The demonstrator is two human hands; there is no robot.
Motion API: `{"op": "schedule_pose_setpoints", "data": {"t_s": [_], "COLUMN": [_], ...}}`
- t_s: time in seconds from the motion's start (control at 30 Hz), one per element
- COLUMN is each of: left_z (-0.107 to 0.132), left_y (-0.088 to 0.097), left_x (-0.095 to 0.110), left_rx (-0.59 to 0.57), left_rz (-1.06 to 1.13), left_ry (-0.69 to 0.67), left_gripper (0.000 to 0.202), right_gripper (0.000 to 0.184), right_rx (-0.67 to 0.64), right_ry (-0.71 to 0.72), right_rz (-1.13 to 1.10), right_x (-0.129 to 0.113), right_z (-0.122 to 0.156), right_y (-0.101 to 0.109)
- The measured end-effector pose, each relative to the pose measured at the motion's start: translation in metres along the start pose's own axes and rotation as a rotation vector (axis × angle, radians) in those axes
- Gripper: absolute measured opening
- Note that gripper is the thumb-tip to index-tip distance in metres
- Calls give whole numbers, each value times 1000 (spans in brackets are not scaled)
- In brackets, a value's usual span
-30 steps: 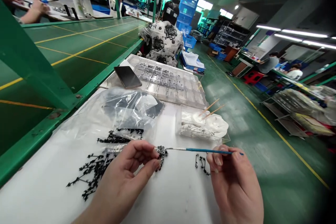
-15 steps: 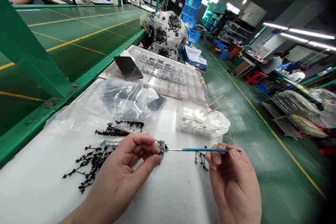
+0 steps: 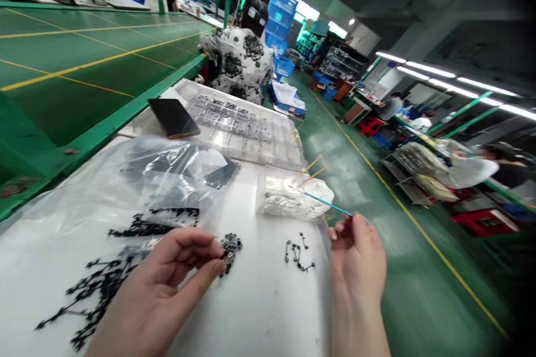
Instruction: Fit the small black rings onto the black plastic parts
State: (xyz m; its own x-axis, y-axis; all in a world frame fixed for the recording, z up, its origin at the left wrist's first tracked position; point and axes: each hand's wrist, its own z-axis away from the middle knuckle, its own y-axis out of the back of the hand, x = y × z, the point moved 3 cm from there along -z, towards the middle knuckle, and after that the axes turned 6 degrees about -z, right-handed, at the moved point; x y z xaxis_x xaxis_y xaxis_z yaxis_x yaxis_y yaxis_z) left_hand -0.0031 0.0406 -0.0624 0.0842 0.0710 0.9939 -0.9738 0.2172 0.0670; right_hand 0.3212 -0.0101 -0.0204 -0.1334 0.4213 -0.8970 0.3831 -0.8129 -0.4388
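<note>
While the right hand (image 3: pixel 355 256), right of the frame's centre, pinches a slim blue-handled brush (image 3: pixel 329 204) whose tip reaches over white cloth (image 3: pixel 288 201) in a clear plastic box (image 3: pixel 274 210), the left hand (image 3: pixel 176 276), lower left of centre, has thumb and forefinger drawn close; whether they grip anything cannot be told. Just beside those fingertips, small round black-and-grey pieces (image 3: pixel 231 246) lie clustered on the white tabletop (image 3: pixel 259 307). Spindly black parts (image 3: pixel 100 290) spread at lower left.
</note>
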Motion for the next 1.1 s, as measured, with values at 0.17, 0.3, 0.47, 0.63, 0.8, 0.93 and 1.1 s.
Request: {"op": "schedule_pose_setpoints", "data": {"t_s": [0.17, 0.3, 0.47, 0.63, 0.8, 0.93, 1.1], "left_z": [-9, -12, -12, -12, -11, -8, -7], "left_y": [-1, 1, 2, 0, 0, 1, 1], "left_x": [-19, -12, 6, 10, 9, 9, 8], "left_rx": [-8, -26, -32, -18, -24, -33, -30], "left_rz": [0, -36, 0, 48, 39, 15, -2], "left_ry": [40, 15, -29, -28, -30, -27, -27], "left_gripper": [48, 47, 43, 39, 36, 35, 35], "right_gripper": [51, 55, 48, 10, 15, 14, 13], "right_rx": [112, 130, 95, -994, -1184, -1195, -1177], "right_ry": [30, 47, 343, 436, 429, 413, 413], "right_rz": [117, 228, 358, 749, 948, 1010, 931], "right_x": [21, 26, 8, 31, 55, 60, 57], "right_z": [-28, -33, 6, 81, 101, 98, 99], "right_y": [11, 18, 13, -34, -49, -50, -50]}}
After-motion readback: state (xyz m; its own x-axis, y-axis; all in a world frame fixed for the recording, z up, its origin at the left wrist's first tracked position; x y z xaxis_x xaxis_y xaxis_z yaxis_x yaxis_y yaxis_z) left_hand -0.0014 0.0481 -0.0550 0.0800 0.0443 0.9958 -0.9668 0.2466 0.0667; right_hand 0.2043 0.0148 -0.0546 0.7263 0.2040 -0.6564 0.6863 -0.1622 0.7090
